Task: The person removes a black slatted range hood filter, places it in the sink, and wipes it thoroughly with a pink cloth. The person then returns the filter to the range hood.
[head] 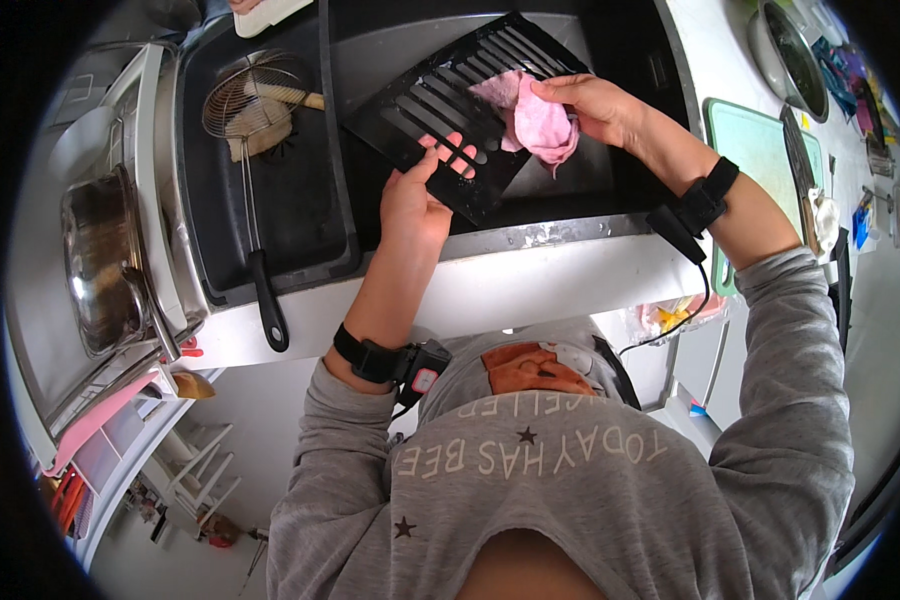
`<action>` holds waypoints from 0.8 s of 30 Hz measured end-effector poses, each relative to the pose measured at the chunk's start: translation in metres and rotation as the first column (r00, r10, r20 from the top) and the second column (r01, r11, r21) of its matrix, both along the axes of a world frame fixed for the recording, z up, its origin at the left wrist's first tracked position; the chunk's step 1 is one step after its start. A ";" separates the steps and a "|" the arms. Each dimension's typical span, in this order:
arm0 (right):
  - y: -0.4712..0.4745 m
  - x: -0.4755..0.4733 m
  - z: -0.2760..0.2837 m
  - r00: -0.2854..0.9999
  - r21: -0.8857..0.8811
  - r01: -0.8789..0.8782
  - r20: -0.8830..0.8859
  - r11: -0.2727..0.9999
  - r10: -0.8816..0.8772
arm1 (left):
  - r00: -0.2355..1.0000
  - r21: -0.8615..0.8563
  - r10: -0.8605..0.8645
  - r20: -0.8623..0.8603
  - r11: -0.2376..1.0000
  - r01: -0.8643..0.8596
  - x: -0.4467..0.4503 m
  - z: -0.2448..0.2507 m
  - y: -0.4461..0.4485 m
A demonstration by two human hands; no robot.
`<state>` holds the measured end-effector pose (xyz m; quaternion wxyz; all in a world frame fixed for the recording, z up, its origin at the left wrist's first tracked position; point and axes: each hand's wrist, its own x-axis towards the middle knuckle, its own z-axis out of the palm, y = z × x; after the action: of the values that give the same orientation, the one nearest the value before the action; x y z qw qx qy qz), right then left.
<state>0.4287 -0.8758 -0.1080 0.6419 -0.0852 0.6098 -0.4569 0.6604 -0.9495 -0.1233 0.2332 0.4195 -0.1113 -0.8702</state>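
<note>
A black slotted panel [420, 94], wet with drops, is tilted over the right basin of a dark sink [592, 180]. My left hand [420, 187] grips its near corner, thumb on top and fingers showing through the slots from beneath. In my right hand [596, 105] is a crumpled pink cloth [544, 124], pinched between thumb and fingers. Part of the cloth lies against the slots, and a loose end hangs past the panel's right edge. The panel hides some of the basin floor.
Across the left basin lies a wire skimmer [251, 97], its black handle overhanging the front rim. A pale sponge-like piece [262, 131] sits under it. At the right are a green-edged cutting board [750, 150] and a metal bowl [787, 60]. A lidded steel pan [101, 262] stands left.
</note>
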 end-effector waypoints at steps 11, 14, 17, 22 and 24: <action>-0.005 0.002 -0.015 0.865 -0.054 0.140 0.493 0.989 -0.096 | 1.000 -0.011 -0.002 0.007 1.000 0.002 -0.001 -0.001 0.001; -0.009 0.005 -0.023 0.918 -0.092 0.022 0.396 0.996 0.016 | 1.000 -0.011 -0.004 0.009 1.000 0.004 -0.001 -0.001 0.000; -0.012 0.008 -0.030 0.991 -0.173 -0.039 0.118 0.984 0.060 | 1.000 -0.004 0.002 0.008 1.000 -0.002 0.000 -0.001 0.000; -0.018 0.004 -0.027 0.976 -0.176 0.034 0.217 0.984 0.005 | 1.000 -0.008 0.011 0.007 1.000 -0.011 -0.001 0.002 0.001; -0.020 -0.002 -0.020 0.979 -0.192 0.025 0.205 0.981 0.015 | 1.000 0.008 0.016 0.008 1.000 -0.016 -0.001 0.002 0.001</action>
<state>0.4268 -0.8958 -0.1277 0.6891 -0.0980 0.4930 -0.5220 0.6597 -0.9483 -0.1212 0.2379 0.4250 -0.1052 -0.8670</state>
